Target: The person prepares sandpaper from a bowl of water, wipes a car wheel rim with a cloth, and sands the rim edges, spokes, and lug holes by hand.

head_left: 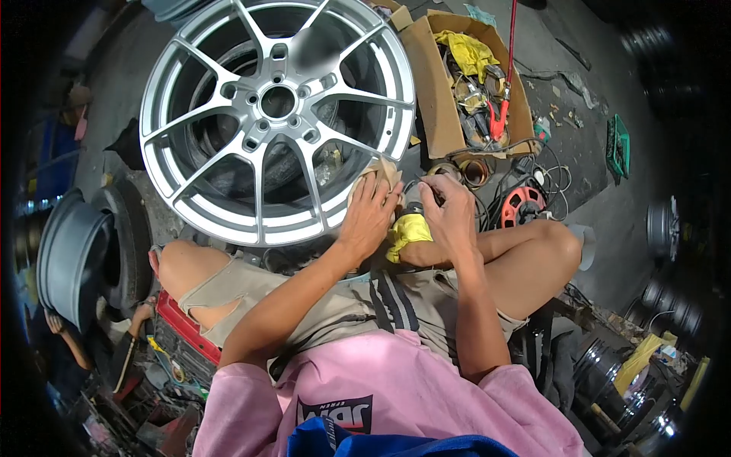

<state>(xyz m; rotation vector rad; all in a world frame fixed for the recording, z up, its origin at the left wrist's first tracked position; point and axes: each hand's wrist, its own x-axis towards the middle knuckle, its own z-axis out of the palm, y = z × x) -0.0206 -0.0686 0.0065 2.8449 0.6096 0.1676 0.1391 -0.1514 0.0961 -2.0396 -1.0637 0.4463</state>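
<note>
A large silver wheel rim (278, 103) with split spokes lies in front of me. Its lower right edge is under my left hand (371, 209), which presses a piece of tan paper or cloth (387, 174) there, fingers together. My right hand (451, 206) is just right of the rim, fingers curled in a pinch; whatever it holds is too small or hidden to name. Directly below and between the hands, a yellow cloth (411, 234) lies by my leg, with a dark round-topped object (414, 207) against it.
A cardboard box (434, 91) of tools and yellow cloth stands right of the rim, with a red-handled tool (499, 122) in it. Cables and a red reel (522, 206) lie beside my knee. At left are another rim (72, 259), a tyre and another person's hands.
</note>
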